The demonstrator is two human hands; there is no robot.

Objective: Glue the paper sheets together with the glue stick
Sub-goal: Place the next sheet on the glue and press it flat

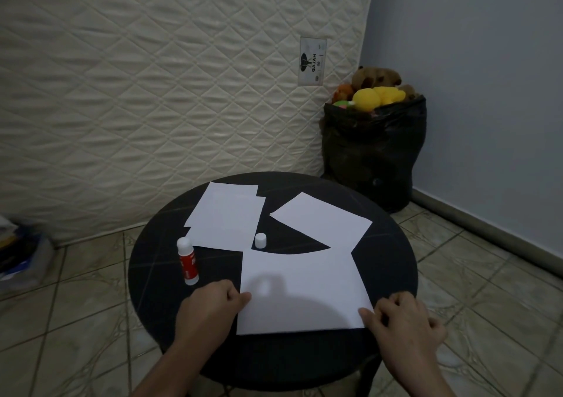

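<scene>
Both hands hold the near sheet (301,290) by its side edges on the round black surface (152,274).

The left hand (210,305) pinches the sheet's left edge with curled fingers; the right hand (402,320) grips its right edge near the front corner. The sheet lies flat at the front of the surface. The glue stick (186,261), red with white ends, stands uncapped just left of the sheet, near the left hand. Its white cap (260,240) stands apart, just beyond the sheet's far edge. Further back lie a stack of sheets (227,216) on the left and a single sheet (323,224) on the right, whose near corner overlaps the held sheet. Behind the surface a quilted mattress (152,91) leans upright, with a black bag (371,152) of soft toys (377,91) in the corner.
</scene>
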